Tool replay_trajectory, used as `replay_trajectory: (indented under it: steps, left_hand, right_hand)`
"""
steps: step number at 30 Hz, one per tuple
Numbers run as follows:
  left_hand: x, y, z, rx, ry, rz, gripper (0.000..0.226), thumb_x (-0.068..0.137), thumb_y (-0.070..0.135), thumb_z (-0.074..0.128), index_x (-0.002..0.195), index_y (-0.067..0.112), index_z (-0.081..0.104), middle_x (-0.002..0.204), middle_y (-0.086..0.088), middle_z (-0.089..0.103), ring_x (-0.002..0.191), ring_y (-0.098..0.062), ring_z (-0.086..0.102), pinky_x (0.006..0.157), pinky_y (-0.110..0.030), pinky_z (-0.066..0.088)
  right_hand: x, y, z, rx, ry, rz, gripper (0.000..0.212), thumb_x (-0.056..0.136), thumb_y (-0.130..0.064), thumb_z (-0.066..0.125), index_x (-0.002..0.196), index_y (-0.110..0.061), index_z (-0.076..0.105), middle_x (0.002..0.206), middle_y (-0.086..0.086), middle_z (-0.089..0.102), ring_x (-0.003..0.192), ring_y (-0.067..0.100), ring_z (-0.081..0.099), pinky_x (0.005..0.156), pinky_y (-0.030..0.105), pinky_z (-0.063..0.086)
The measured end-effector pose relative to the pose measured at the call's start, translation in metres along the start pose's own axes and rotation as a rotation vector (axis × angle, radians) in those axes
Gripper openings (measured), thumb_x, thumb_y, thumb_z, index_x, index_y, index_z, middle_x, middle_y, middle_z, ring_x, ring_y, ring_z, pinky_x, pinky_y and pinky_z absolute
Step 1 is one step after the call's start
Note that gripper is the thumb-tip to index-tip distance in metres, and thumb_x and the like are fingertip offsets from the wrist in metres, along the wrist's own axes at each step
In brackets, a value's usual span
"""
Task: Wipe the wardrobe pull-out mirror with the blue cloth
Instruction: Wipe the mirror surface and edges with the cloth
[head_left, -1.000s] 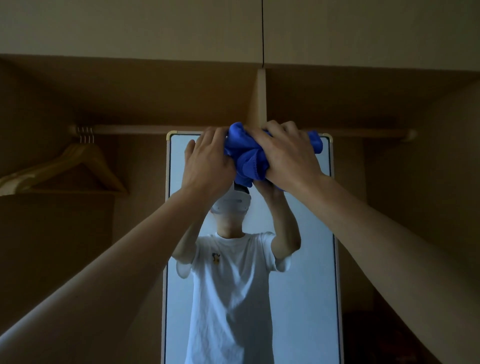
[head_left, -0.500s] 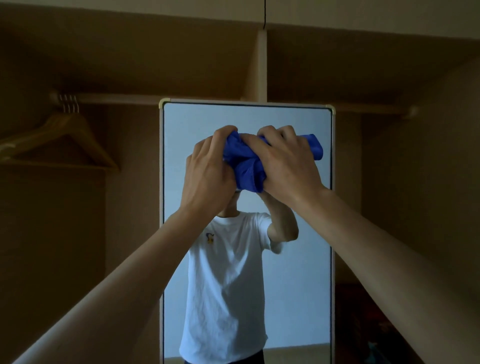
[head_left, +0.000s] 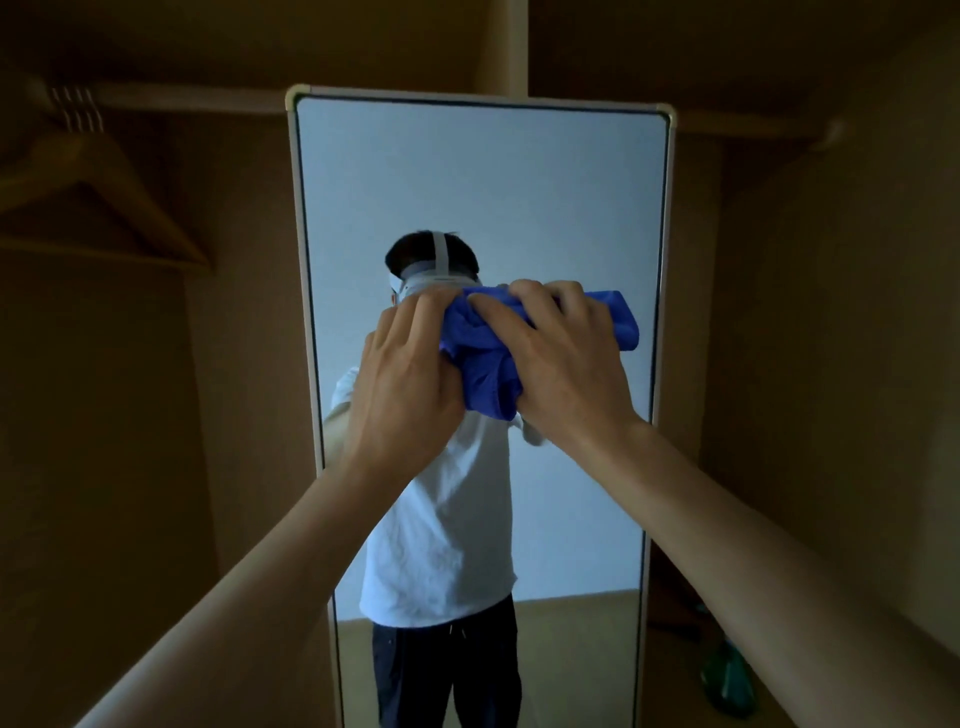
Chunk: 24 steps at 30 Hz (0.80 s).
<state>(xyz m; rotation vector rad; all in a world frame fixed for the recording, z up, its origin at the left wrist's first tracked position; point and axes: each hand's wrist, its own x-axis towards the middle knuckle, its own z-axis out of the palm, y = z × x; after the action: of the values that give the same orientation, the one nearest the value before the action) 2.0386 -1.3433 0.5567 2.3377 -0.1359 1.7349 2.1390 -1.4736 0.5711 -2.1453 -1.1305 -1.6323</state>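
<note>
The open wardrobe holds a hanging rail with a wooden hanger at upper left, and the tall pull-out mirror stands upright at its middle, reflecting a person in a white T-shirt. Both hands press the bunched blue cloth against the glass at mid-height: the left hand is clenched on its left side, and the right hand is spread over its right part, fingers curled into the folds.

Open mirror glass above and below the grip; wooden hangers well left.
</note>
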Motion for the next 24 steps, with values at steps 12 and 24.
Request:
replay_trajectory:
  steps: [12, 24]
  left_hand:
    - [-0.101, -0.015, 0.013, 0.026, -0.256, -0.086, 0.084, 0.081, 0.002, 0.074, 0.154, 0.004, 0.033, 0.163, -0.011, 0.032, 0.148, -0.029, 0.033, 0.124, -0.026, 0.017]
    - [-0.187, -0.009, 0.033, -0.006, -0.372, -0.235, 0.071, 0.085, 0.021, 0.071, 0.147, 0.003, 0.041, 0.159, -0.014, 0.034, 0.144, -0.031, 0.036, 0.117, -0.041, 0.035]
  right_hand:
    - [-0.083, -0.033, 0.027, 0.015, -0.066, 0.009, 0.055, 0.09, -0.039, 0.053, 0.143, -0.026, 0.049, 0.138, 0.009, 0.055, 0.117, 0.036, 0.052, 0.09, 0.05, 0.043]
    - [-0.173, -0.057, 0.058, 0.031, -0.189, 0.002, 0.059, 0.088, -0.038, 0.068, 0.144, -0.028, 0.049, 0.139, 0.01, 0.054, 0.119, 0.036, 0.051, 0.095, 0.052, 0.041]
